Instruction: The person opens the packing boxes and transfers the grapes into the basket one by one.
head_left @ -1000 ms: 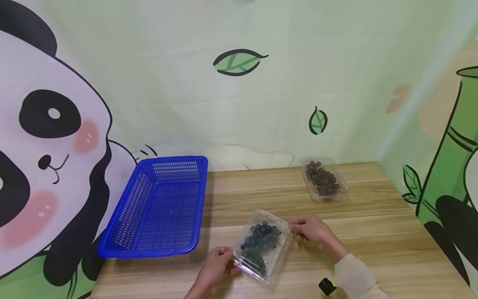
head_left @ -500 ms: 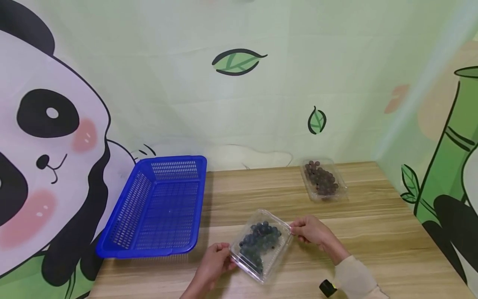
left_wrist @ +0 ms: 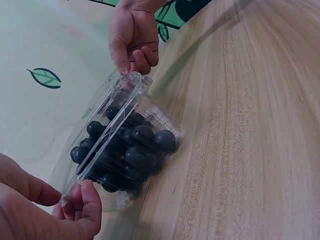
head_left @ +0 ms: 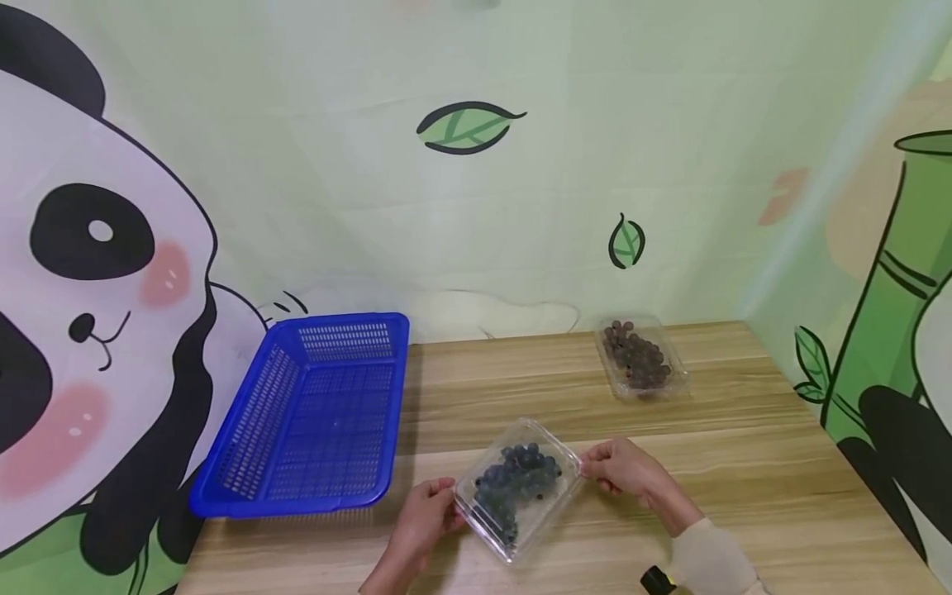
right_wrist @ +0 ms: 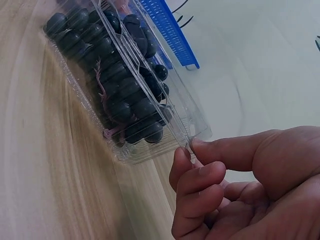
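Beyond the left hand [head_left: 422, 519] and to its left stands a blue plastic basket [head_left: 290, 506], rectangular, with perforated walls. That hand grips, in a pinch between thumb and fingers, a rim corner of a clear clamshell box [head_left: 541, 514], which lies between the two hands, over the table [head_left: 773, 463]; whether its base touches the wood I cannot tell. Judging by its look, the box should be light for its bulk, its thin walls springy and rather slick, the blue-black grapes [head_left: 516, 479] inside firm but easily bruised. The folded rim is likely its stiffest part, so opposite corners seem the right hold; squeezing mid-wall would probably make it buckle. It looks glossy and fully transparent, with ribbed sides and the lid over the tray, though I cannot make out whether the catch is closed. Round, dark grapes bunch together within, and a pinkish stem [right_wrist: 101, 90] shows through the wall. At the opposite corner, the right hand [head_left: 626, 473] pinches the rim between thumb and forefinger, its other fingers bent. Farther out beyond the right hand rests a second clamshell [head_left: 678, 376] with reddish-brown grapes [head_left: 637, 357]. Nearer the wearer than the right hand, a small black-and-yellow object [head_left: 658, 581] lies beside the pale sleeve [head_left: 714, 555].
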Action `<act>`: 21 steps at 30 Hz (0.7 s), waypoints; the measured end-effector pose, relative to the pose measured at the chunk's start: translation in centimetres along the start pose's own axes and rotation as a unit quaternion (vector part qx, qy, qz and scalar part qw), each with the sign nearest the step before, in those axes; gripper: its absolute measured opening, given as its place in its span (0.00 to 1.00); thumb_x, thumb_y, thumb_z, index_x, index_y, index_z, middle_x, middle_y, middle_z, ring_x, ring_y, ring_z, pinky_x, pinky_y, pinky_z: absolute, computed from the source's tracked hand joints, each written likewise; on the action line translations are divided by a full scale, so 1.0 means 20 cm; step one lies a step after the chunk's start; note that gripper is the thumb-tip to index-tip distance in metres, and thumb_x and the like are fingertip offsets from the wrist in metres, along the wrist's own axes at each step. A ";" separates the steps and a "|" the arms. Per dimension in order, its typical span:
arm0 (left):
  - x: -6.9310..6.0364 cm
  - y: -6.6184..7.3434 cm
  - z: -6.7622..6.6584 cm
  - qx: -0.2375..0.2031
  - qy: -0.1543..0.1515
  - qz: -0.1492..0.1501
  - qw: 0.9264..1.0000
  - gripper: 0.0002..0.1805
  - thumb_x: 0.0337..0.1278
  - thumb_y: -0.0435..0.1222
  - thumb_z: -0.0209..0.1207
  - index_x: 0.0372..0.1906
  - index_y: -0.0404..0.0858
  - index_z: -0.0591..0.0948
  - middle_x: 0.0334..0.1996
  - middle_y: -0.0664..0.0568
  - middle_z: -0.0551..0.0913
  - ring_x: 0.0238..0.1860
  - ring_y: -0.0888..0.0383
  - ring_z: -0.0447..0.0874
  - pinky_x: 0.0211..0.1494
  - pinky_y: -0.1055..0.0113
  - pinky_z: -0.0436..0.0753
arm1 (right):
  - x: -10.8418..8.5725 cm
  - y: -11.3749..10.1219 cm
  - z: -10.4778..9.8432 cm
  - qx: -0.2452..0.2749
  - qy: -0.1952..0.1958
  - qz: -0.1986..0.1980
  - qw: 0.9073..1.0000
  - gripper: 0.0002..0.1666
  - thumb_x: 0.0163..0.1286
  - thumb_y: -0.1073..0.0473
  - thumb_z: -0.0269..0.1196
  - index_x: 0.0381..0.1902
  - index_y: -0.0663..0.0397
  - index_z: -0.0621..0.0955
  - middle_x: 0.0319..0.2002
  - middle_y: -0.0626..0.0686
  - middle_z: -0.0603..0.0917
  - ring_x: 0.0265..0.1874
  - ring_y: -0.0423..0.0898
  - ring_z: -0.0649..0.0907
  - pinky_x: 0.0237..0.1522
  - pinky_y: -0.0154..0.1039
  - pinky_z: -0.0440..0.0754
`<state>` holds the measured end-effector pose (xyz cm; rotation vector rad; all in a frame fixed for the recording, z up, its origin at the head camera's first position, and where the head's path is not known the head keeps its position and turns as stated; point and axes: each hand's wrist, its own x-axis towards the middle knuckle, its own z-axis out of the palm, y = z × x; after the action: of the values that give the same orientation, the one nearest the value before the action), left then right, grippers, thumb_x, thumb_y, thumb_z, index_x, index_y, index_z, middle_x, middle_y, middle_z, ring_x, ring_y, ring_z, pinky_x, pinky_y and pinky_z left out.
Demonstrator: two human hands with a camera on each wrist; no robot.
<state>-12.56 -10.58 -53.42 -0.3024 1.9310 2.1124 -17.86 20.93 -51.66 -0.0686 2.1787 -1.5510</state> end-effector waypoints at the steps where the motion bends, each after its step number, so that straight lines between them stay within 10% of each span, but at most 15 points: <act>1: 0.00 0.00 0.00 0.000 0.001 0.000 1.000 0.18 0.75 0.26 0.45 0.60 0.14 0.65 0.34 0.47 0.78 0.33 0.60 0.78 0.39 0.69 0.83 | 0.00 0.00 0.00 0.002 -0.003 -0.001 1.000 0.08 0.75 0.68 0.61 0.38 0.70 0.85 0.19 0.48 0.75 0.18 0.38 0.71 0.21 0.30 0.69; 21: 0.11 0.01 0.00 -0.009 0.012 0.009 1.000 0.18 0.79 0.27 0.46 0.61 0.14 0.67 0.36 0.47 0.80 0.35 0.61 0.79 0.42 0.70 0.83 | -0.06 0.03 -0.02 0.028 -0.058 -0.024 0.998 0.10 0.71 0.68 0.63 0.43 0.75 0.81 0.26 0.50 0.82 0.19 0.39 0.71 0.20 0.29 0.68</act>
<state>-14.74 -10.55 -53.89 -0.3163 1.9359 2.1475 -16.80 21.79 -51.73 -0.1886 2.0566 -1.5939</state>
